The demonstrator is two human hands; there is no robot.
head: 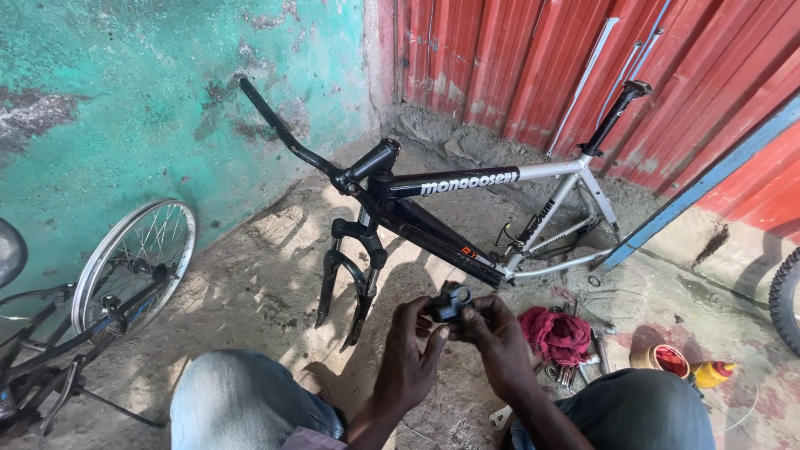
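Bottom centre: left hand and right hand both closed around small black bike part, held above knees. Fumble would likely drop it onto dusty concrete floor; grit risk. Lower right: red rag, loose tools nearby, easily kicked. Centre: wheelless bike frame propped, could tip.

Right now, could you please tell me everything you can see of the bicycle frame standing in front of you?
The bicycle frame stands upright on the dirt ground with no wheels, resting on the tips of its black suspension fork. Its tubes look like metal, black toward the front and silver toward the rear. Black handlebars reach toward the teal wall, and a black seat post without a saddle rises beside the red corrugated sheet. Neither hand touches it; both hold a small dark part just in front of it.
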